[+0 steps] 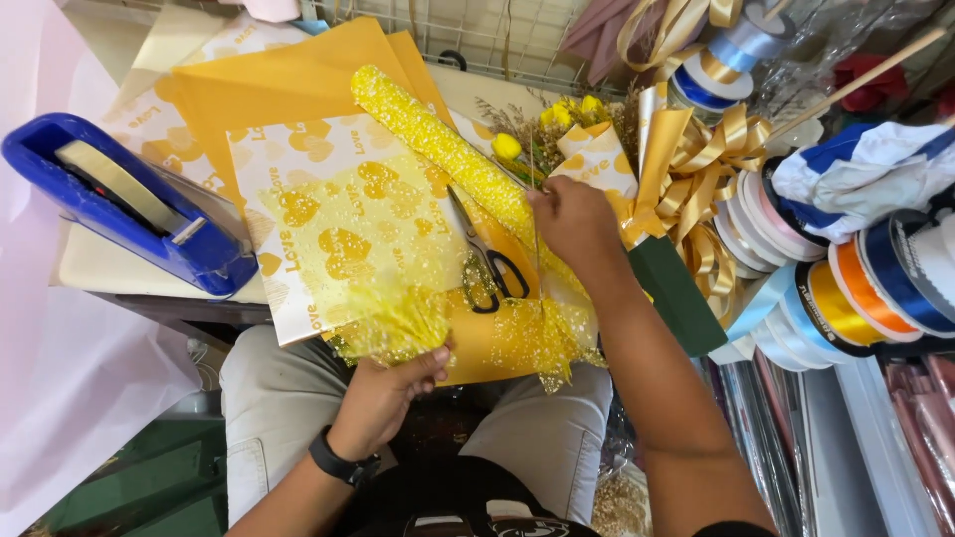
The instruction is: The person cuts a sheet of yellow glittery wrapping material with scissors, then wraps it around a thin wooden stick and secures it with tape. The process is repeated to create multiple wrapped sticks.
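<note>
My left hand (390, 390) grips the gathered near edge of a yellow glittery mesh sheet (438, 149) that lies across heart-printed wrapping paper (328, 239) and orange paper (288, 80). My right hand (572, 224) pinches the mesh further up, beside a small bouquet of yellow flowers (557, 124) wrapped in matching paper. Scissors with orange handles (487, 259) lie on the papers between my hands, under the mesh.
A blue tape dispenser (129, 209) sits at the left. A gold ribbon bow (696, 159) and several ribbon rolls (846, 298) crowd the right side. A dark green block (676, 293) lies under my right forearm. Pink paper (60, 348) hangs at the left.
</note>
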